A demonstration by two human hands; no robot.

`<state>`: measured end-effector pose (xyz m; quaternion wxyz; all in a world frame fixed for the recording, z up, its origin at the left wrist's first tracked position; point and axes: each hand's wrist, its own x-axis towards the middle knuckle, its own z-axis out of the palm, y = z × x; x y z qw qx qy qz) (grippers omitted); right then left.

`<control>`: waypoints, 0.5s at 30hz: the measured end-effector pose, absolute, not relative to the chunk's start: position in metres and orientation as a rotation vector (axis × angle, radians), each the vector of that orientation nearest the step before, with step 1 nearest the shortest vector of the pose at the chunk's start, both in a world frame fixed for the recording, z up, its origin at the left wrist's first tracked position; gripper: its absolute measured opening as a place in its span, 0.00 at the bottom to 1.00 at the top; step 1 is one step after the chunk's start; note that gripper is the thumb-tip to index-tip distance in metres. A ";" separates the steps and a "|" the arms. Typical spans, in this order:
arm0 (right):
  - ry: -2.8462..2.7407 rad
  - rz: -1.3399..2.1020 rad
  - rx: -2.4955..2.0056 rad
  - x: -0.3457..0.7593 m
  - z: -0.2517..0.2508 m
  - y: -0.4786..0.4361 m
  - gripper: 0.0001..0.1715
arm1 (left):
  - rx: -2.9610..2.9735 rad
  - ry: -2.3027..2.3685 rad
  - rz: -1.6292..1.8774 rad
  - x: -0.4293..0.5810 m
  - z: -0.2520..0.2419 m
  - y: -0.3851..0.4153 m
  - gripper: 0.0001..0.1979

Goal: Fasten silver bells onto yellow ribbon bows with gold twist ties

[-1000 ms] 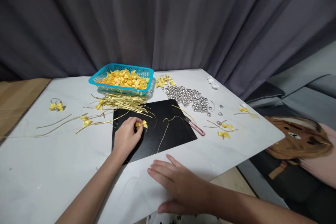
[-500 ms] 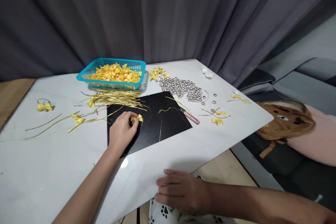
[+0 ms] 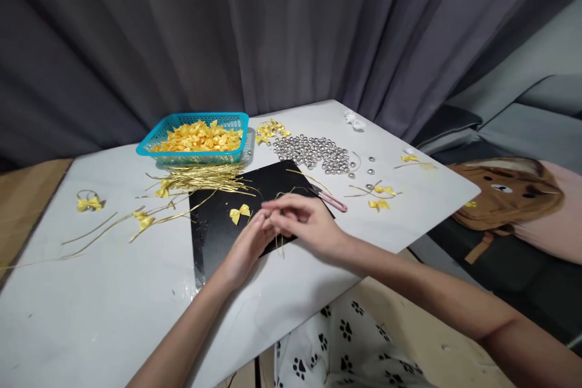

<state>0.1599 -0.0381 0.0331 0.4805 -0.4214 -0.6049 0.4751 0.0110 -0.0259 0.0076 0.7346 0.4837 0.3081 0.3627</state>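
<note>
My left hand (image 3: 247, 250) and my right hand (image 3: 310, 222) meet over the lower part of a black board (image 3: 218, 251). Their fingertips are pressed together, and whatever lies between them is too small and covered to make out. A thin gold thread (image 3: 280, 248) shows just below the fingers; I cannot tell whether it is held. Left of the fingertips, a yellow ribbon bow (image 3: 239, 213) lies on the board. Pink-handled snips (image 3: 333, 200) rest at the board's right edge, past my right hand.
A blue basket (image 3: 193, 156) of yellow bows stands at the back, with gold cords (image 3: 204, 176) before it. Silver beads (image 3: 313, 153) and finished-looking bows (image 3: 271, 130) lie right of it. Loose bows and cords are scattered on the white table (image 3: 113, 303). A bear-faced bag (image 3: 504, 194) sits at right.
My left hand has let go of the yellow bow, leaving it on the board, and moved right. My right hand has risen from the table's front edge to meet it.
</note>
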 end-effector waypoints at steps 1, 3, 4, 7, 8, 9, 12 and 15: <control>-1.368 1.288 -1.008 0.160 0.033 -0.027 0.16 | 1.057 0.687 0.791 0.012 0.007 -0.026 0.21; -1.199 1.463 -0.937 0.162 0.029 -0.008 0.18 | 1.102 0.803 0.797 0.010 0.005 -0.024 0.19; -1.152 1.523 -0.905 0.164 0.027 0.000 0.18 | 1.137 0.879 0.796 0.008 0.005 -0.021 0.19; -1.080 1.626 -0.855 0.168 0.018 0.016 0.17 | 1.228 1.039 0.823 0.001 0.008 -0.012 0.21; -1.065 1.640 -0.854 0.170 0.016 0.019 0.17 | 1.246 1.064 0.837 0.000 0.010 -0.010 0.22; -1.050 1.648 -0.857 0.171 0.014 0.020 0.17 | 1.258 1.082 0.843 -0.002 0.012 -0.008 0.22; -1.015 1.631 -0.885 0.176 0.009 0.022 0.17 | 1.254 1.127 0.802 -0.005 0.015 -0.004 0.23; -1.043 1.477 -0.954 0.181 0.007 0.024 0.16 | 1.239 1.131 0.751 -0.007 0.014 -0.002 0.22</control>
